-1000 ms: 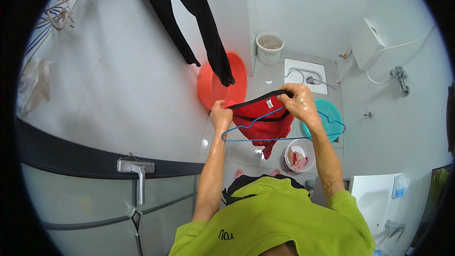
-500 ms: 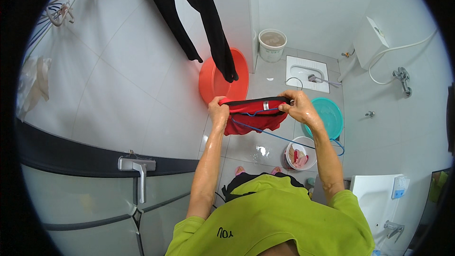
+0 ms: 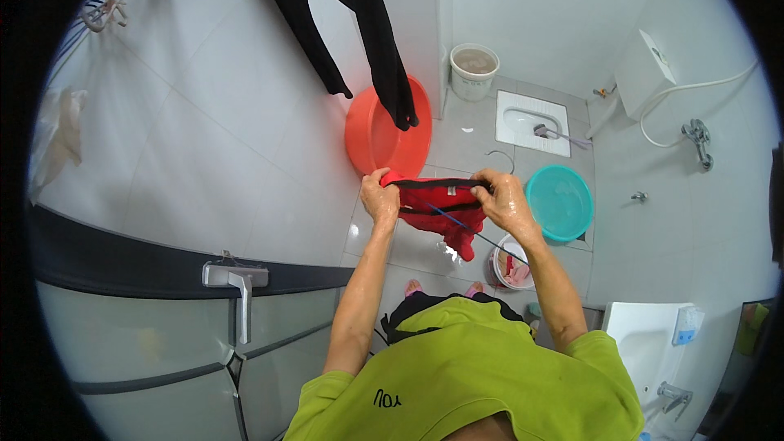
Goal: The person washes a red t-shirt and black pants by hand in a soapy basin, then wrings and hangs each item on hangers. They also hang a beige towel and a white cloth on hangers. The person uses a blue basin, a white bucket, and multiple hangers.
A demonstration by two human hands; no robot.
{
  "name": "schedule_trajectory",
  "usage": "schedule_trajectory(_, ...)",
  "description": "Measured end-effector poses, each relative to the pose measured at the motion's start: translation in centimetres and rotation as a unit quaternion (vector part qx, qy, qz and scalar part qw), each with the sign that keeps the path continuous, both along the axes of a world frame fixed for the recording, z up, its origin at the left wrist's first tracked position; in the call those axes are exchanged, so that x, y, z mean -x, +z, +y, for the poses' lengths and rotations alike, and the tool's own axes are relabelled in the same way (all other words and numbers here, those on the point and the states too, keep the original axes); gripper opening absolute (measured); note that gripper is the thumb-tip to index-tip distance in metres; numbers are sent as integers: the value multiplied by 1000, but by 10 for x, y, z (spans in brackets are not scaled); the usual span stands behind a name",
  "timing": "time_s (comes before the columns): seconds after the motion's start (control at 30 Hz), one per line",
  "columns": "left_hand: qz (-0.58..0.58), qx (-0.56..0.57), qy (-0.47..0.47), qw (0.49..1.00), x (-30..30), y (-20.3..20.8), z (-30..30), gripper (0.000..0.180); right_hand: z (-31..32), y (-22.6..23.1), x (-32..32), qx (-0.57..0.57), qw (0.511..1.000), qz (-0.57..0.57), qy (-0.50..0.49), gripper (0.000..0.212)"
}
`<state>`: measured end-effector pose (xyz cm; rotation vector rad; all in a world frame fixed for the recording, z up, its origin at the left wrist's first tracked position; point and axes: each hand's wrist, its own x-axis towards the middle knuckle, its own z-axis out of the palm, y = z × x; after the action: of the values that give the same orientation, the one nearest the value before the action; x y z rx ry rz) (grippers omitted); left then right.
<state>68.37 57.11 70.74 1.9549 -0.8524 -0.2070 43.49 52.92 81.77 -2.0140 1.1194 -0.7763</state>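
A wet-looking red garment (image 3: 445, 220) with a black band along its top edge and a small white label hangs stretched between my hands. My left hand (image 3: 380, 198) is closed on the band's left end. At the other end, my right hand (image 3: 504, 202) pinches the band between thumb and fingers. Part of a blue wire clothes hanger (image 3: 469, 229) runs from inside the garment's opening down toward my right forearm. The hanger's hook (image 3: 504, 158) curves up beyond my right hand. Whether my right fingers also grip the hanger is hidden.
Black trousers (image 3: 380, 41) hang above an orange basin (image 3: 412, 143). A teal basin (image 3: 559, 204) and a bucket with clothes (image 3: 510, 264) stand at right on the tiled floor. Farther off are a white bucket (image 3: 474, 69) and a squat toilet (image 3: 531, 120). A door handle (image 3: 237, 279) juts out at left.
My right hand has moved slightly left and down. The garment hangs lower and narrower, and its top opening shows more. The blue hanger has shifted, its right end now hidden behind my right forearm.
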Motion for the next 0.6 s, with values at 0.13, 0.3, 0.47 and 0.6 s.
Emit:
schedule_trajectory(0.13,4,-30,-35,999,31,25,-3,27,23,-14,-9,25,999,23,-30,16)
schedule_trajectory(0.3,30,-27,-124,991,99,41,11,21,53,-55,-43,70,988,130,-34,16)
schedule_trajectory(0.47,-27,-76,-229,970,103,54,38,39,40,-86,-29,-86,983,-85,-137,13)
schedule_trajectory(0.6,-253,-88,-316,910,89,81,51,46,32,-80,-17,-136,959,-221,-115,10)
